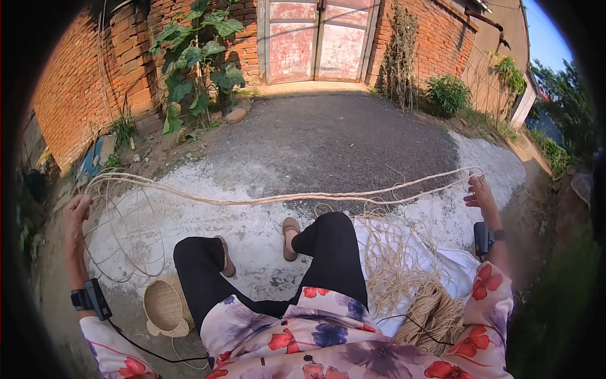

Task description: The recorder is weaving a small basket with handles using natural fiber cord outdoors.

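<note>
My arms are stretched wide apart, with several strands of pale straw-coloured cord (271,199) running between my hands above the ground and sagging slightly. At the far left, my left hand (78,208) is closed round the strands, and thin loops of cord hang beside it. My right hand (481,194) is at the far right, where the cord loops around near the thumb and forefinger; its other fingers are loosely apart. A loose tangle of the same cord (394,252) lies on a white cloth (456,260) by my right leg, with a thicker hank (434,316) nearer me.
A small woven basket (165,307) stands on the ground by my left leg. Dark wires run from the wrist devices (98,298). Beyond the grey and white paving (341,139) are a red double door (315,44), brick walls (82,82) and a leafy plant (202,63).
</note>
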Demonstrator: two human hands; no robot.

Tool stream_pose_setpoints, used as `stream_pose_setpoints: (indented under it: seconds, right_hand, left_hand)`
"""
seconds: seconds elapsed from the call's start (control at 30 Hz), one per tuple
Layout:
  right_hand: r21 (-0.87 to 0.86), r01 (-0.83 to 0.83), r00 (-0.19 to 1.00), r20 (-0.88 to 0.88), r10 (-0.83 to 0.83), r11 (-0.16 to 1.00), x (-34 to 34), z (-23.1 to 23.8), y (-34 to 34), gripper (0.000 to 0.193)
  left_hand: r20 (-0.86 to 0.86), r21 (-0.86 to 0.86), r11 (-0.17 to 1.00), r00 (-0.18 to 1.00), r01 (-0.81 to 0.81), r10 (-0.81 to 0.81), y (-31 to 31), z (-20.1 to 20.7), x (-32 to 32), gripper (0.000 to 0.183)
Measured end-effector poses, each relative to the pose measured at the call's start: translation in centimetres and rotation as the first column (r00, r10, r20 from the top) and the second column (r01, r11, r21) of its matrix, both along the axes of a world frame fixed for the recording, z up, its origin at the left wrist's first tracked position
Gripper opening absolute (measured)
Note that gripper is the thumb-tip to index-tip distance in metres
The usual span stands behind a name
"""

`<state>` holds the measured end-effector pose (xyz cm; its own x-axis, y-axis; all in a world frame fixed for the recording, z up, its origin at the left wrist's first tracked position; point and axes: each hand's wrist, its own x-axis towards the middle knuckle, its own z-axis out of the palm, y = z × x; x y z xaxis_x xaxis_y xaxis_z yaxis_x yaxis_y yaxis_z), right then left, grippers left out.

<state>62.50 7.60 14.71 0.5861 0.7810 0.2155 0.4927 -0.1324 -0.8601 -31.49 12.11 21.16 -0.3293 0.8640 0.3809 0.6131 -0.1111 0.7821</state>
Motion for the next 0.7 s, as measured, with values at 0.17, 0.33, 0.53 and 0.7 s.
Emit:
stream_pose_setpoints:
  seconds: [0.17,0.33,0.53,0.7]
  right_hand:
    - [-0.614,0.149,0.712,0.61,0.347,0.775,-7.0,0.1,1.6,0.029]
    - [-0.175,-0.8,0.6,-0.182,0.779,0.574,-23.3,-1.6,1.1,0.026]
    - [0.231,-0.905,0.046,-0.781,0.622,0.356,-38.2,-5.6,0.8,0.037]
    - [0.309,-0.733,-0.032,-0.905,0.424,0.606,-41.2,-6.9,2.6,0.024]
  left_hand:
    - [0.03,0.337,0.929,0.984,0.153,-0.173,3.3,-1.0,13.2,0.024]
    - [-0.249,0.47,0.855,0.962,0.219,-0.11,3.2,-8.0,27.4,0.012]
    - [-0.283,0.397,0.851,0.928,0.344,-0.243,0.7,-16.4,34.3,0.01]
    - [-0.354,0.329,0.827,0.871,0.456,-0.34,-3.1,-20.5,35.1,0.01]
